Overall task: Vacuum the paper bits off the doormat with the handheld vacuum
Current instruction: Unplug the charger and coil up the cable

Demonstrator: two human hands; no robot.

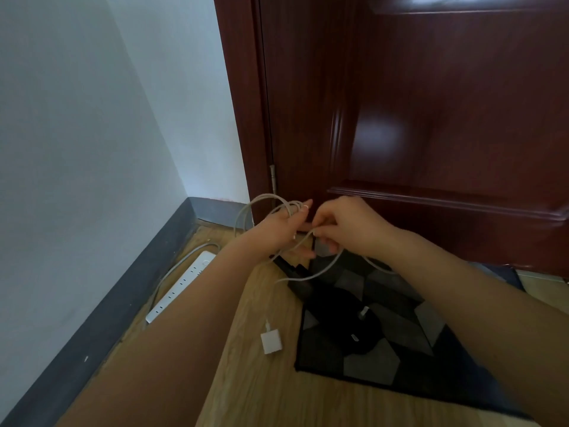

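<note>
The floor [271, 392] here is pale wood planking, running up to a white wall [77, 149] with a dark grey skirting board [101, 318] on the left and a glossy dark red door [431, 118] straight ahead. A white power strip [181, 286] lies on the floor along the skirting, its grey lead curving back toward the corner. The doormat [378, 365], patterned in black and grey blocks, lies flat at the foot of the door, under the person's arms. A dark rounded shape sits on it, too dim to name; I can't make out any paper bits.

Both hands are raised above the far end of the doormat, not touching it. The left hand [281, 231] has loops of a white cable [320, 269] coiled round its fingers [303, 208], which are fairly straight. The right hand [348, 226] is curled, its fingers [323, 238] pinching a strand of the same cable. From there the cable sags down across the mat's edge to a small white charger block [271, 343] resting on the bare floor just left of the mat.
</note>
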